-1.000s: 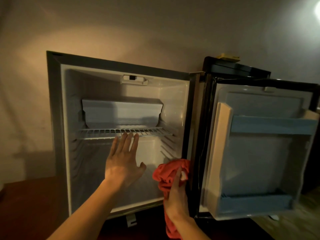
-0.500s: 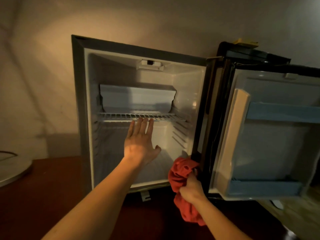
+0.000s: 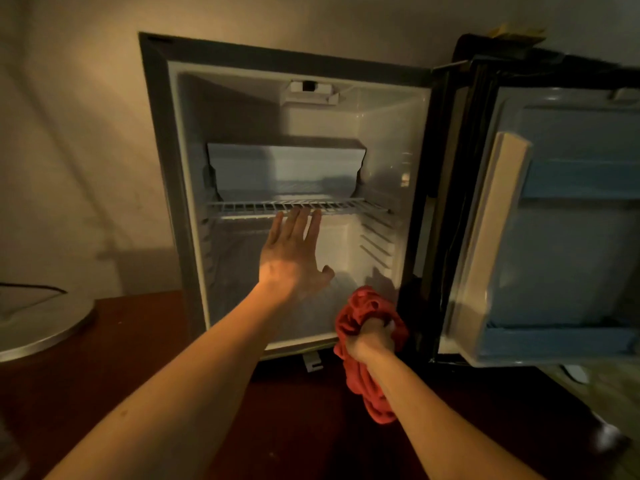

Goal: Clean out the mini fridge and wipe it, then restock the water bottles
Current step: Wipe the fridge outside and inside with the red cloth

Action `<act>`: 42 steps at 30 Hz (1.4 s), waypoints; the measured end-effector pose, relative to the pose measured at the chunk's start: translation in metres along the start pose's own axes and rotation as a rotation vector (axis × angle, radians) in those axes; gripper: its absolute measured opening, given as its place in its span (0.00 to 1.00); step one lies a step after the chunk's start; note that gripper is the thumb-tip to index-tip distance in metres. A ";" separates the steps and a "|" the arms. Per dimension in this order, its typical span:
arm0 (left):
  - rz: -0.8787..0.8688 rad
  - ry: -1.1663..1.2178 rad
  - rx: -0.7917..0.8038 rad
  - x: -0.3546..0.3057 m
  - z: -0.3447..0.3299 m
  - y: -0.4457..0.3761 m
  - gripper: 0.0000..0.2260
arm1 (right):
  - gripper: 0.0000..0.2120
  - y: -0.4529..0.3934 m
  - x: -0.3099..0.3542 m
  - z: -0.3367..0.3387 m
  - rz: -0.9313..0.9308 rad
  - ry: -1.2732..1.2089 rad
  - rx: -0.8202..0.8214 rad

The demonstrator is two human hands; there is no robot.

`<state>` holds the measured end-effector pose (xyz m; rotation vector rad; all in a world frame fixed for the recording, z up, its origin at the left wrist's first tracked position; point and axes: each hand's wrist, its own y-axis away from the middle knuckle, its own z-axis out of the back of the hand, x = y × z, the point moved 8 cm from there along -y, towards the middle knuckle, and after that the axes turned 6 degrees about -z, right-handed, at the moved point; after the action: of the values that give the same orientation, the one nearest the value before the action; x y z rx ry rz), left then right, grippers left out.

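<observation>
The mini fridge (image 3: 162, 168) stands open on a dark wooden surface, its white inside bare apart from a wire shelf (image 3: 346, 206) and a freezer box (image 3: 287, 168) above it. My left hand (image 3: 294, 258) reaches into the lower compartment, fingers spread and flat, fingertips just under the wire shelf. My right hand (image 3: 370, 337) is closed on a bunched red cloth (image 3: 367, 306) at the fridge's lower right front corner; the cloth's tail hangs below my wrist. No water bottles are in view.
The fridge door (image 3: 561, 237) hangs open to the right, with pale blue racks (image 3: 581, 181) near its top and bottom. A round metal tray (image 3: 41, 327) lies at the left on the wooden top (image 3: 121, 375). A plain wall is behind.
My view has shifted left and closer to the fridge. My left hand went a little deeper under the wire shelf. My right hand tightened on the red cloth near the lower right corner.
</observation>
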<state>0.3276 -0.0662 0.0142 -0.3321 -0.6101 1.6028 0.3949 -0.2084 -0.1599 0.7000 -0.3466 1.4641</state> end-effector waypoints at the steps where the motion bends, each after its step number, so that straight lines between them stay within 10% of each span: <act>1: 0.002 0.004 0.002 -0.001 0.000 -0.001 0.45 | 0.47 0.003 0.004 -0.005 0.024 -0.014 -0.003; 22: 0.010 0.033 -0.034 -0.001 -0.001 0.002 0.45 | 0.46 0.008 0.003 -0.008 -0.102 -0.243 -0.065; 29: 0.018 0.003 -0.005 -0.001 0.000 -0.001 0.46 | 0.30 0.037 0.026 -0.035 0.102 -0.225 0.089; 36: 0.007 0.021 -0.022 -0.001 0.001 0.000 0.45 | 0.18 0.030 -0.024 0.047 0.221 -0.132 -0.262; 42: -0.001 0.026 -0.024 0.001 -0.001 0.000 0.45 | 0.21 0.066 0.028 0.003 0.272 -0.322 -0.185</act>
<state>0.3281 -0.0652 0.0135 -0.3698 -0.6100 1.5892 0.3344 -0.1913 -0.1262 0.7599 -0.8429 1.5489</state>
